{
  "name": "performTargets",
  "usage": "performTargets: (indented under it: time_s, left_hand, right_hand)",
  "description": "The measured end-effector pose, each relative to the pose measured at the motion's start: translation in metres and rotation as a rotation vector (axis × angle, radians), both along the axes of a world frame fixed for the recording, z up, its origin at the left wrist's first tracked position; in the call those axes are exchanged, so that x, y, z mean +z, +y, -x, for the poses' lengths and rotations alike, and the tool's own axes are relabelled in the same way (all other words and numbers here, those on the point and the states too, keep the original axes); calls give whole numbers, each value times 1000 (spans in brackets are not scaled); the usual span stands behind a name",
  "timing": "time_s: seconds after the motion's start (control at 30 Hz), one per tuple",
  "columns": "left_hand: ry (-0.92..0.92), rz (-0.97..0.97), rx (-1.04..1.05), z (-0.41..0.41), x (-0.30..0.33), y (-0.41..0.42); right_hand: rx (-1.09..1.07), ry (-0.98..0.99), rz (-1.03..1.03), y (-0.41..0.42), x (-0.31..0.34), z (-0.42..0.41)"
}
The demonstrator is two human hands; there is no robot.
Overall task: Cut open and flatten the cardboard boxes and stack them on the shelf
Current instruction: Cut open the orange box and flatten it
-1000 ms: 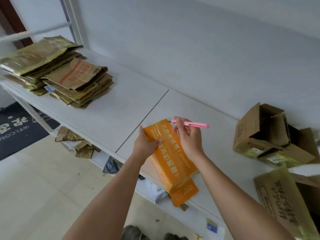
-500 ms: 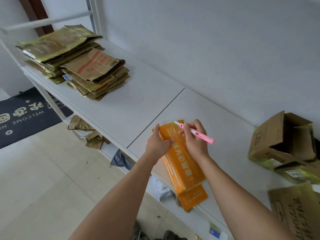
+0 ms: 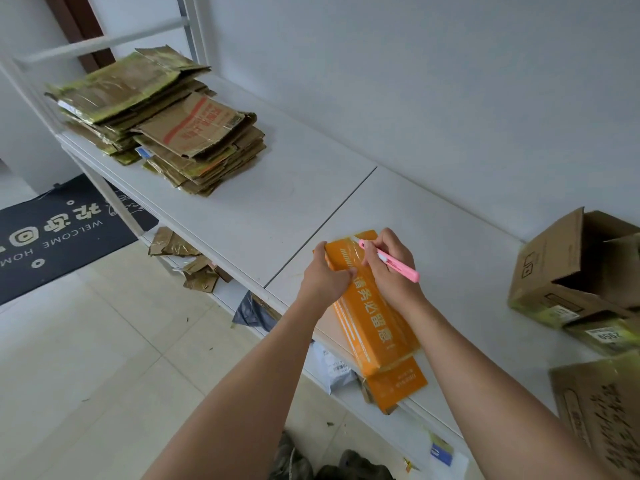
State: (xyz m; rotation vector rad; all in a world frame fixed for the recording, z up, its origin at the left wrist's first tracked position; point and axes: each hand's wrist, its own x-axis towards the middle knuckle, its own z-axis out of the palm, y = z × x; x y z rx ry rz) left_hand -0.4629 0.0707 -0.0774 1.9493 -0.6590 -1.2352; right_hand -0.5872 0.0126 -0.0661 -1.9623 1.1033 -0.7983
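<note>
A long orange box (image 3: 372, 323) with white lettering lies on the white shelf (image 3: 277, 209), its near end hanging over the front edge. My left hand (image 3: 325, 277) grips the box's far left edge. My right hand (image 3: 389, 268) holds a pink cutter (image 3: 391, 261) like a pen, its tip at the taped far end of the box. A stack of flattened cardboard (image 3: 166, 119) sits at the shelf's far left.
Open brown boxes (image 3: 575, 271) stand at the right of the shelf, and another brown box (image 3: 602, 410) lies at the near right. Cardboard scraps (image 3: 187, 258) and bags sit on the lower shelf. A dark welcome mat (image 3: 59, 230) lies on the tiled floor.
My right hand has tilted the pink cutter from level to tip-down onto the box's far end. My left hand has kept its grip on the box.
</note>
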Motion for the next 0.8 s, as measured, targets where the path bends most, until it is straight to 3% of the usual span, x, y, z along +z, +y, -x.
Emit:
performTargets:
  time_s: [0.43,0.8]
  left_hand:
    - [14,-5,44,2,3,0]
    - [-3,-23,52,3,9,2]
  right_hand:
    - [76,68,-83,32,-2,70]
    - [149,-78,-54,78,0,99]
